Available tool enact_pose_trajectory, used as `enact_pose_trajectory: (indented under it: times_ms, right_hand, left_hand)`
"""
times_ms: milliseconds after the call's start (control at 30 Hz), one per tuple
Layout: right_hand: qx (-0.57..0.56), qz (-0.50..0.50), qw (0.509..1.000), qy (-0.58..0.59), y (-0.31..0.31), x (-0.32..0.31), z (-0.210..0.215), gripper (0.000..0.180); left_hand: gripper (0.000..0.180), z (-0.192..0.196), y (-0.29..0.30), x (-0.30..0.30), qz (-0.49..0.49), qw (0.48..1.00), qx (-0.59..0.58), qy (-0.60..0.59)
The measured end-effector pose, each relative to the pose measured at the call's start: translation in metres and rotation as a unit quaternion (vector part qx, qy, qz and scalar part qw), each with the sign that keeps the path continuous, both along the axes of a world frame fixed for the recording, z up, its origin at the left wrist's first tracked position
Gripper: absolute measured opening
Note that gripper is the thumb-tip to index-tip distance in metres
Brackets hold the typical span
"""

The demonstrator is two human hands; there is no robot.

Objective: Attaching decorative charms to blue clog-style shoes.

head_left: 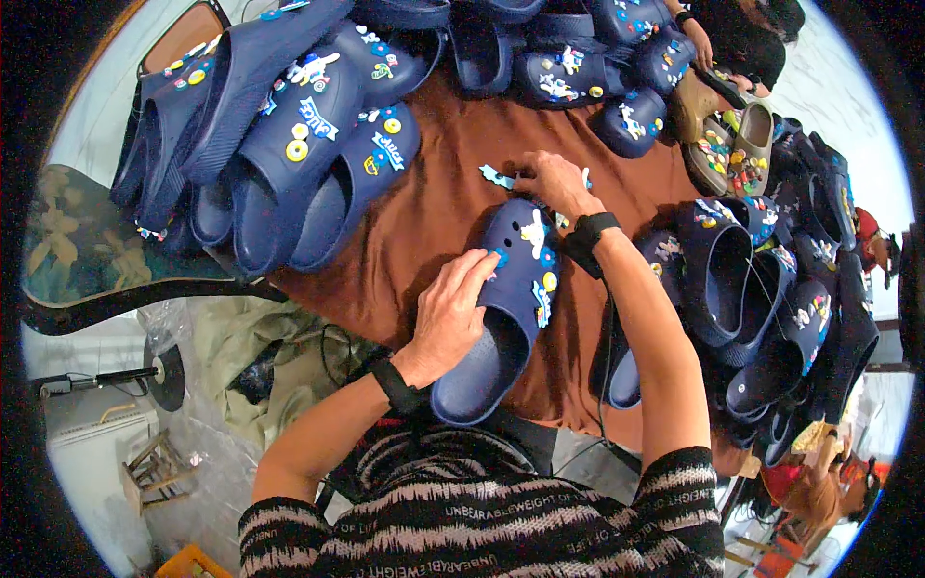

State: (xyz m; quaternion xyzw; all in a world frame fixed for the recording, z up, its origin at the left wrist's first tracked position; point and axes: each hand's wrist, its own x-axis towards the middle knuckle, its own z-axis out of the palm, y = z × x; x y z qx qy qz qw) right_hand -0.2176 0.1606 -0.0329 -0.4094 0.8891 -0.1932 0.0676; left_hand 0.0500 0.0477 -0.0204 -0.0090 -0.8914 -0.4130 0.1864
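Note:
A navy blue clog lies on the brown cloth in front of me, its toe pointing away. Colourful shoe charms fill the right side of its upper, while a few bare holes show at the toe. My left hand grips the clog's left side, fingertips pressed near a blue flower charm. Beyond the toe, my right hand has its fingers bent down to the cloth, closed at the end of a light blue charm. Its fingertips are partly hidden. Another small charm peeks out beside this hand.
Decorated navy clogs are heaped at the far left, with more along the back. Others crowd the right, beside olive-brown clogs. Another person's hand is at the back right. A black cable hangs over the near edge.

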Motion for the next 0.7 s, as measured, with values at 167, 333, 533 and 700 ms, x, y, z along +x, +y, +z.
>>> enact_pose_trajectory:
  times_ms: [167,333,533,700]
  right_hand:
    - [0.002,-0.05,0.996,-0.07,0.0,0.0,0.009,0.027]
    - [-0.171,-0.101,0.948,-0.247,0.016,0.013,0.03,0.02]
    - [-0.161,0.005,0.945,-0.286,0.025,0.08,0.055,0.018]
    - [-0.106,-0.004,0.973,-0.203,0.026,0.099,0.048,0.02]
  left_hand:
    - [0.068,-0.001,-0.001,0.001,0.004,1.0,0.0,0.003]
    - [0.069,-0.002,0.001,0.0,-0.001,1.0,0.004,0.018]
    - [0.067,-0.001,0.0,0.002,0.0,1.0,0.009,0.012]
    - [0.066,0.002,0.0,0.002,0.002,1.0,-0.001,0.018]
